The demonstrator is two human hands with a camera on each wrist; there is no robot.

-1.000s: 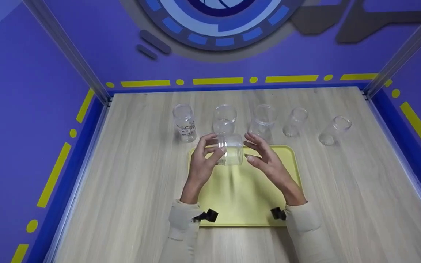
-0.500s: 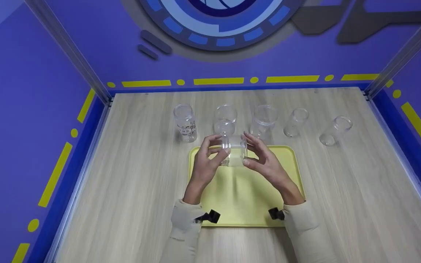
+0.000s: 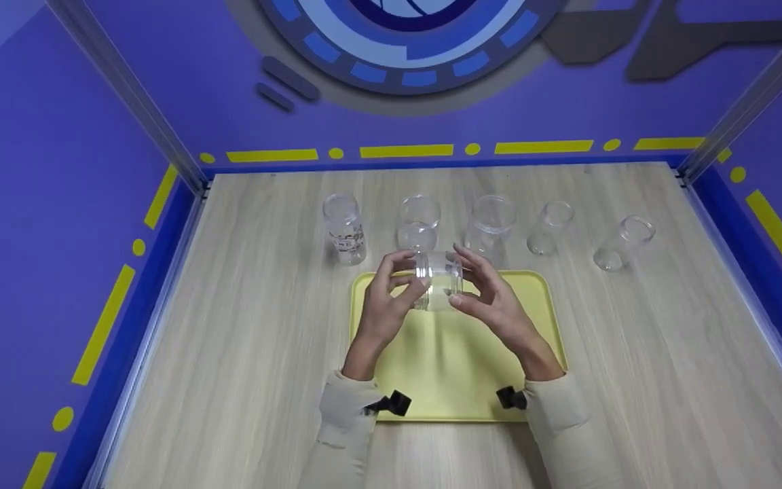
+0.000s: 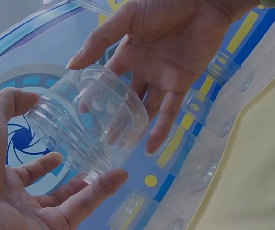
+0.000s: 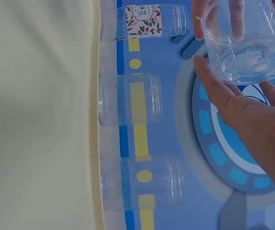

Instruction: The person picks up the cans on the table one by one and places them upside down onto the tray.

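A clear wide-mouth plastic jar (image 3: 440, 282) is held on its side above the yellow tray (image 3: 472, 401), with its threaded mouth toward the left and its base toward the right. My left hand (image 3: 384, 305) grips it round the threaded neck, thumb on the near side. At the base end, my right hand (image 3: 496, 299) holds the jar between thumb and fingers. In the left wrist view the jar (image 4: 99, 115) looks see-through and bare inside. From the right wrist view its round base (image 5: 255, 60) faces the camera, with the right thumb along its side.
Behind the tray stands a row of clear jars: a tall one with a printed floral label (image 3: 347, 238), two wide jars (image 3: 418, 221) (image 3: 491, 221), and two narrow ones (image 3: 548, 231) (image 3: 622, 244). A purple panel (image 3: 398, 129) backs the wooden table (image 3: 228, 305).
My right hand has come in from beside the jar and taken hold of its base end. The jar and left hand have shifted slightly to the right.
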